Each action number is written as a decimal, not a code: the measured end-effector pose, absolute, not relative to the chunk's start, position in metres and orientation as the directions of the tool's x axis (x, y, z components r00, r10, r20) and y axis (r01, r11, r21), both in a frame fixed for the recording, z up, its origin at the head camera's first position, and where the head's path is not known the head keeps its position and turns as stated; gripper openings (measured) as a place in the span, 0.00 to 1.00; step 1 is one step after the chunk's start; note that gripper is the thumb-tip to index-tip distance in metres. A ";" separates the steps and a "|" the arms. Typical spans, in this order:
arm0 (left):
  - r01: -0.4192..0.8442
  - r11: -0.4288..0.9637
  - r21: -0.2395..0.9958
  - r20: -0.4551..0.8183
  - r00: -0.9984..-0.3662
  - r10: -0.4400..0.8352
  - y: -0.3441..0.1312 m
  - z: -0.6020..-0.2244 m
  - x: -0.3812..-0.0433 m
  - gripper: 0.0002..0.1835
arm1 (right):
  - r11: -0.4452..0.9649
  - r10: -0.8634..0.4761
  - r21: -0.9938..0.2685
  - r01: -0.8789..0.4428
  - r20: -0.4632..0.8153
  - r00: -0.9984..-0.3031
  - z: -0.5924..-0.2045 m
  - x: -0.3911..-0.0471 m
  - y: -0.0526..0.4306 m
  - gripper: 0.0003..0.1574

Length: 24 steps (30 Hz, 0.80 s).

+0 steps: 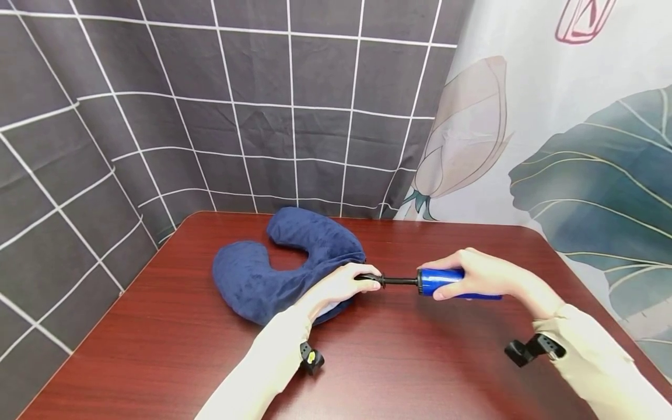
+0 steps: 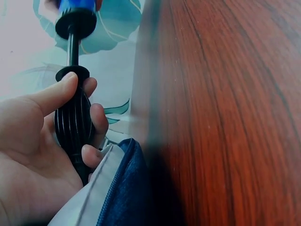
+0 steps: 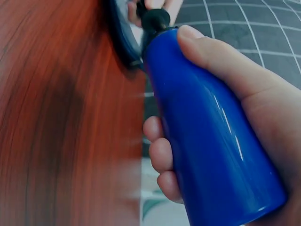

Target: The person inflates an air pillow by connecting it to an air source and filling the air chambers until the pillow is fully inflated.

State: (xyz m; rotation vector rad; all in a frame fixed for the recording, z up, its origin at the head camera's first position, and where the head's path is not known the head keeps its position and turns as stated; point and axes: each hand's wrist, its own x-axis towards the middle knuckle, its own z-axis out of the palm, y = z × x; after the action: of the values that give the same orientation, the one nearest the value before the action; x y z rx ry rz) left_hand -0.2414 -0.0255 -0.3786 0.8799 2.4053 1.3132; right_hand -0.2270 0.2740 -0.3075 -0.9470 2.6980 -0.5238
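Note:
A blue hand pump is held sideways over the table between the two hands. My left hand grips its black ribbed handle, thumb lying near the collar. My right hand wraps round the blue barrel. A length of black rod shows between handle and barrel. Under and beside the left hand lies a navy plush U-shaped neck pillow. Its zipper is undone, baring a pale inner lining. Whether the pump's handle end joins the pillow is hidden by the left hand.
The reddish-brown wooden table carries the pillow. Behind it hang a dark grey curtain with white grid lines and a pale curtain with flower and leaf prints. A small black device sits on each wrist.

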 end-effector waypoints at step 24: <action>0.339 0.428 0.838 0.017 -0.800 0.599 -0.026 -0.377 -0.240 0.08 | 0.723 -0.655 -0.348 -0.596 -0.075 -0.752 -0.317 -0.234 0.237 0.41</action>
State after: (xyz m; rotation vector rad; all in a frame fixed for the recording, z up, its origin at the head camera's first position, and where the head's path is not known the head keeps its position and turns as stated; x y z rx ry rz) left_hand -0.2402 -0.0257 -0.3772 0.8122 2.4014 1.3107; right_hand -0.2345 0.2366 -0.3172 -1.0036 2.7339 -0.4535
